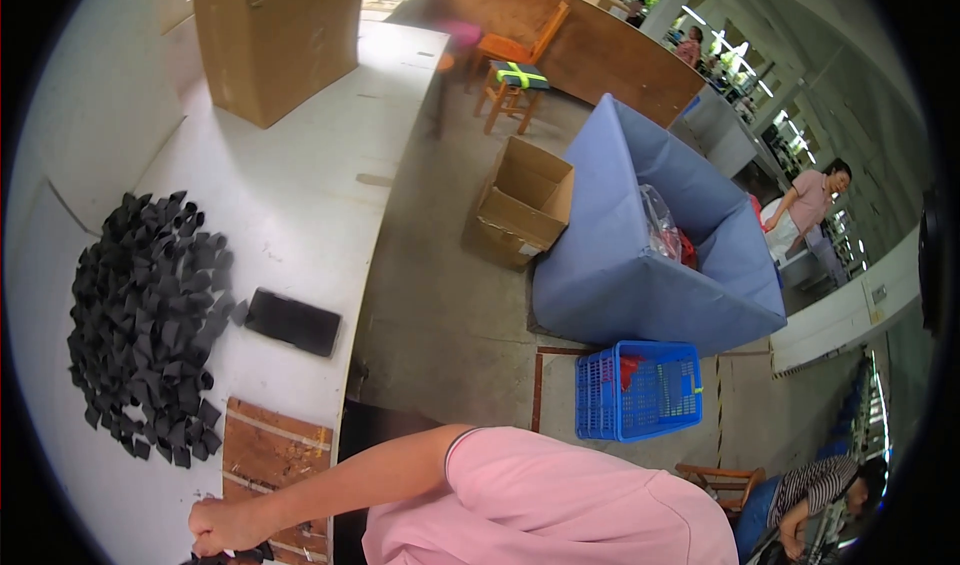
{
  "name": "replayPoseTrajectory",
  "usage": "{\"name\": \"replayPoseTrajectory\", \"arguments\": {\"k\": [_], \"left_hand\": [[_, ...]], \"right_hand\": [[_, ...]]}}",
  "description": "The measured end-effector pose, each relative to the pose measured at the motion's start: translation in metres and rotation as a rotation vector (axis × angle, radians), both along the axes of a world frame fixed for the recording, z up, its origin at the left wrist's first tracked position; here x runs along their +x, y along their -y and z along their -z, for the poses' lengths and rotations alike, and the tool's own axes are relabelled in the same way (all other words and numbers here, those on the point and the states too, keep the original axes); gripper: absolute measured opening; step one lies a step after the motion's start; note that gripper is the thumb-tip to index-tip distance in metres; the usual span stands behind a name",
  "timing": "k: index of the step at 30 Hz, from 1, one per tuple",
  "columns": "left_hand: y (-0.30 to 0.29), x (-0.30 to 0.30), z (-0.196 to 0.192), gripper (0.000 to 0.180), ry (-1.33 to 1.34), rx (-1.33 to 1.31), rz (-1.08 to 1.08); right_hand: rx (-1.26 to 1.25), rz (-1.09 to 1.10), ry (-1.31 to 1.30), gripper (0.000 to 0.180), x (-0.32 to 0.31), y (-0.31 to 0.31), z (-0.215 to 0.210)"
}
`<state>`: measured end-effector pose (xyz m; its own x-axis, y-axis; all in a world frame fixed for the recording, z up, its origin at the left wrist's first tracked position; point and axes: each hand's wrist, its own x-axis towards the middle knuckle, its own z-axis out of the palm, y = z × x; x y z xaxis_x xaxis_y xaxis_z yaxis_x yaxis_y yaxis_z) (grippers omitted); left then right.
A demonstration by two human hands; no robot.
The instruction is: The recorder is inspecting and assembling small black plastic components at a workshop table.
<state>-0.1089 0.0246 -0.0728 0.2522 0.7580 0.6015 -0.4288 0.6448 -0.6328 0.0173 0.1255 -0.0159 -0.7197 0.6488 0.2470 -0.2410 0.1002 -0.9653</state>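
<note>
My right arm, in a pink short sleeve, reaches across to the table's lower left. My right hand [225, 527] is closed, fingers curled down around a small black piece [250, 554] that the frame's lower edge cuts off. My left hand does not show. Beside the hand lies a worn brown wooden board [275, 447] with pale strips across it. Beyond the board, a large heap of small black folded pieces [150, 315] spreads over the white table [290, 195]. A black phone-like slab [293, 322] lies to the right of the heap.
A tall cardboard box [280, 45] stands at the table's far end. On the floor are an open carton [525, 200], a big blue fabric bin [620, 265], a blue plastic crate [640, 395] and a wooden stool [512, 95]. Other people are at the right.
</note>
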Motion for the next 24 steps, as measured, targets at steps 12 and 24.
{"name": "replayPoseTrajectory", "arguments": {"k": [12,24], "left_hand": [[0.004,0.051,-0.073,0.014,-1.988,-0.426,-0.932],[-0.011,0.113,-0.132,0.018,-2.411,-0.765,-1.122]], "right_hand": [[-0.009,-0.031,0.119,0.039,0.000,-0.003,0.014],[-0.045,-0.080,0.172,0.042,-0.003,-0.002,0.017]]}}
